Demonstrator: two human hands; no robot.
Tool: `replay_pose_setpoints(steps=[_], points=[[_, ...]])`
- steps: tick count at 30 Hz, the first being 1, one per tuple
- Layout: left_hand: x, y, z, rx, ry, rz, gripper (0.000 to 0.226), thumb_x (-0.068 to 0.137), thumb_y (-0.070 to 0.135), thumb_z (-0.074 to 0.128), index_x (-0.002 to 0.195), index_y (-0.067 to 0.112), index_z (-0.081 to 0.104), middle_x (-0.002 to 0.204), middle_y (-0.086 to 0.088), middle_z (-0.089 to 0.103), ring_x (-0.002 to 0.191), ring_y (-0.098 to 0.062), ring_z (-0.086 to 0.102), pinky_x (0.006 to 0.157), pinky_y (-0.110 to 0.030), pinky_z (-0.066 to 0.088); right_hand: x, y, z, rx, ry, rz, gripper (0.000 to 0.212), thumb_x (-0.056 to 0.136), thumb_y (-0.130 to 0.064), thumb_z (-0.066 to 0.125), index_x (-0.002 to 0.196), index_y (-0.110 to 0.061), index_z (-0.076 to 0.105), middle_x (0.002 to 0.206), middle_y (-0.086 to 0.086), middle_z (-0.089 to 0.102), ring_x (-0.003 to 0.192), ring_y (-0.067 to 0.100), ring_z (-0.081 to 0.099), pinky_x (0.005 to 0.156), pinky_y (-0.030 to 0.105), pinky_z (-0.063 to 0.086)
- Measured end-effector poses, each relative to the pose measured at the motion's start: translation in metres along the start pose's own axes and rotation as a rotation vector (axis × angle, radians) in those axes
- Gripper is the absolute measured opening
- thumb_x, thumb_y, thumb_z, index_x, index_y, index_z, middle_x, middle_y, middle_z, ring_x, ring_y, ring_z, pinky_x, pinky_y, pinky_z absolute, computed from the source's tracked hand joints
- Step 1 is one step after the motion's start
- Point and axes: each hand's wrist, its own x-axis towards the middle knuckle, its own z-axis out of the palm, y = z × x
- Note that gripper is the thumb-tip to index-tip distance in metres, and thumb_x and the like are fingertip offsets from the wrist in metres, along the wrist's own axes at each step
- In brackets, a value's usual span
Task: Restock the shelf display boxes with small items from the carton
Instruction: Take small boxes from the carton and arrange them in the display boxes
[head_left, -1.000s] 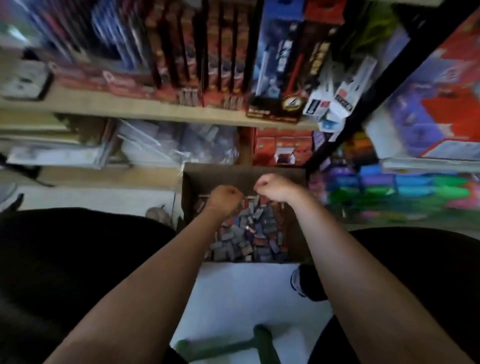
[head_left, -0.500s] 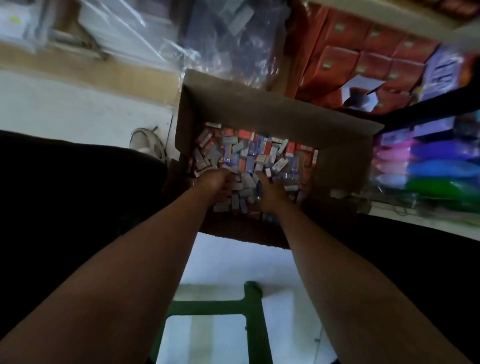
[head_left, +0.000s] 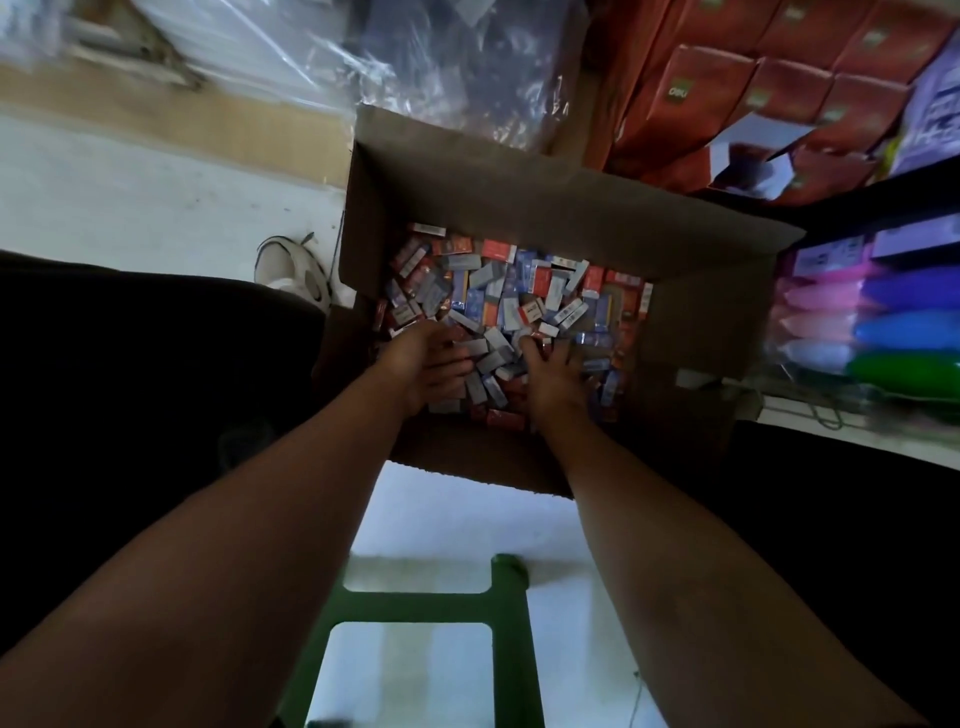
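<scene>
Both hands, left (head_left: 434, 366) and right (head_left: 553, 376), reach into the small items (head_left: 511, 296) filling the carton (head_left: 519, 192).

The carton (head_left: 519, 197) in front of me is plain brown cardboard. The small boxes (head_left: 498, 296) heaped inside it are a jumble of red, blue, grey and white, some with white barcode labels. On the shelf beyond, the display boxes (head_left: 779, 88) are orange-red with small pale logos. To my right lie packs (head_left: 878, 332) in pink, purple, blue and green. The floor (head_left: 156, 192) is white, the stool frame (head_left: 467, 608) below me dark green, and my trousers (head_left: 130, 364) black.
</scene>
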Motion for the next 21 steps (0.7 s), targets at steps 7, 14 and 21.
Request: replay_pose_setpoints(steps=[7,14,21], points=[[-0.001,0.005,-0.004,-0.183,-0.117,-0.005,0.041,0.097,0.041,0.045,0.127,0.018,0.06,0.123,-0.008,0.065,0.107,-0.022,0.062,0.081,-0.034,0.047,0.001,0.013,0.0,0.138,-0.02,-0.046,0.073,0.086,-0.025,0.069,0.146,-0.032,0.028,0.153,0.016,0.012,0.139,0.044,0.012,0.107,0.053,0.033],[-0.006,0.001,0.001,-0.164,-0.145,-0.005,0.041,0.098,0.043,0.043,0.126,0.018,0.06,0.123,-0.009,0.065,0.11,-0.022,0.061,0.092,-0.037,0.045,0.003,0.028,0.005,0.197,0.043,-0.095,0.039,0.09,-0.015,0.06,0.126,-0.027,0.054,0.143,0.018,0.031,0.129,0.042,0.036,0.103,0.037,0.04],[-0.009,-0.002,0.005,-0.143,-0.163,-0.009,0.044,0.099,0.043,0.04,0.132,0.017,0.054,0.121,-0.009,0.063,0.108,-0.022,0.059,0.092,-0.035,0.043,-0.002,0.03,0.002,0.367,0.031,-0.014,0.06,0.094,-0.041,0.056,0.143,-0.009,0.041,0.147,0.014,0.036,0.133,0.03,0.036,0.101,0.027,0.036]])
